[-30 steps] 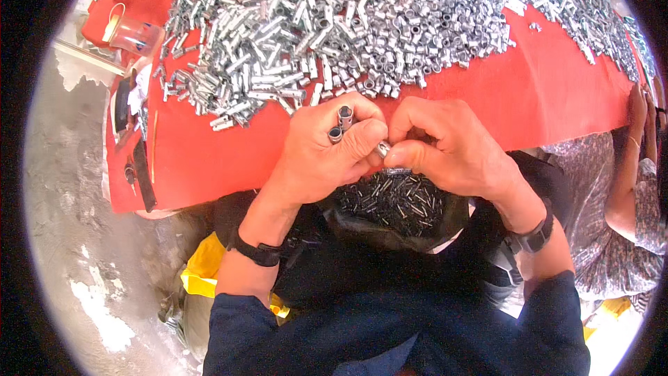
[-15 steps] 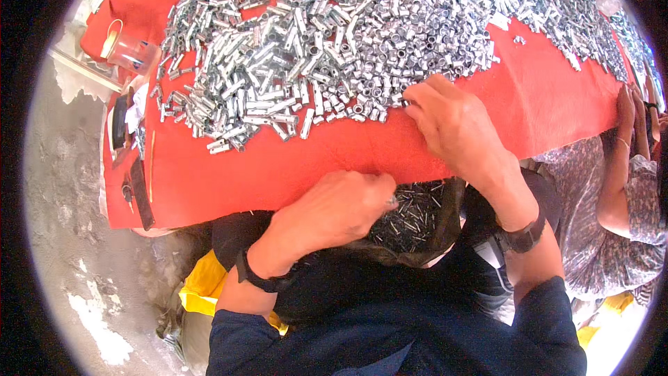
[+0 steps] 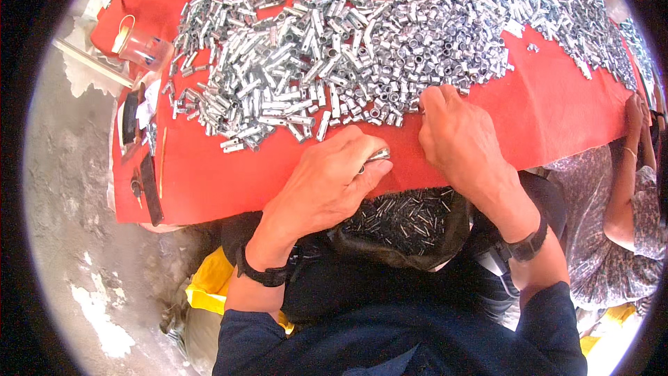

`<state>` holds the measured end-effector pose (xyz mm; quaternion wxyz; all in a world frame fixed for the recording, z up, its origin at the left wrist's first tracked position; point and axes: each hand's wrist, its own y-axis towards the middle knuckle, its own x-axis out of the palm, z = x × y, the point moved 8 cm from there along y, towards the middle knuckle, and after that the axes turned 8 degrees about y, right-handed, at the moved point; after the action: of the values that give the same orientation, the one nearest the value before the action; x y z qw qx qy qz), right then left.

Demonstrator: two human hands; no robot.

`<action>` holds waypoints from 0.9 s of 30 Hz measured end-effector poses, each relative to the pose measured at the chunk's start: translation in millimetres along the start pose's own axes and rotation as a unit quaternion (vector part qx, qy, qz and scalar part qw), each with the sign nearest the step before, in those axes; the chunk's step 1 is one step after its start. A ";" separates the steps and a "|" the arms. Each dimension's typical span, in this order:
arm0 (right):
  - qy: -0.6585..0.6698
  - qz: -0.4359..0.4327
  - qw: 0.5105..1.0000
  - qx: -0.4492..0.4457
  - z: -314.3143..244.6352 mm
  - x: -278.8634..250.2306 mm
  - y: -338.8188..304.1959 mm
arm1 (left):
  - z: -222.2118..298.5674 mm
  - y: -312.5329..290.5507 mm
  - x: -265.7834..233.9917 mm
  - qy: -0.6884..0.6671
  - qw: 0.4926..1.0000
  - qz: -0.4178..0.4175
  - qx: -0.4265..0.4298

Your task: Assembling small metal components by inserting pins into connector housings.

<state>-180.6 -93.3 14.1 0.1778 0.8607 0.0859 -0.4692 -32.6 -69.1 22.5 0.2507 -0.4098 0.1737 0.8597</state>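
My left hand (image 3: 327,181) is closed above the near edge of the red cloth (image 3: 209,188), pinching a small shiny metal tube (image 3: 378,156) between thumb and fingers. Farther to the right, my right hand (image 3: 460,132) has its fingers curled together at the near edge of a heap of short metal sleeves (image 3: 445,49). Its fingertips are turned away, so what they hold, if anything, is hidden. Longer slotted metal tubes (image 3: 271,73) lie heaped to the left of the sleeves. Below my hands, a dark bag-like container (image 3: 456,230) on my lap holds many thin metal pins (image 3: 400,219).
On the left side of the cloth lie a clear plastic cup (image 3: 147,50), a dark flat strip (image 3: 150,190) and a thin stick (image 3: 163,163). Another person's arm (image 3: 623,188) rests at the far right edge. A yellow bag (image 3: 211,280) sits low on the left.
My left hand has risen from over the pin container to above the cloth, and the metal tube in it now shows. The right hand stays by the sleeves, fingers more tucked. The view has shifted slightly.
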 end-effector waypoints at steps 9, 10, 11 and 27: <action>0.347 -0.038 0.937 -0.025 -16.8 -14.0 -2.3 | -0.8 0.9 -2.1 0.025 0.999 0.016 0.027; 0.347 -0.038 0.937 -0.024 -20.4 -17.6 -1.9 | -0.6 0.8 -2.6 0.022 0.999 0.027 0.031; 0.399 -0.071 0.913 0.036 -18.2 -12.8 -2.1 | -0.5 0.5 -3.4 0.020 0.999 0.038 0.034; 0.569 -0.070 0.812 0.111 -14.2 14.8 -14.6 | 5.2 2.8 -8.0 0.036 0.996 0.065 0.056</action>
<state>-166.2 -74.6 5.4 -0.0327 0.9795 0.1790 0.0867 -33.1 -71.1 32.2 0.2102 -0.4137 0.2568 0.8478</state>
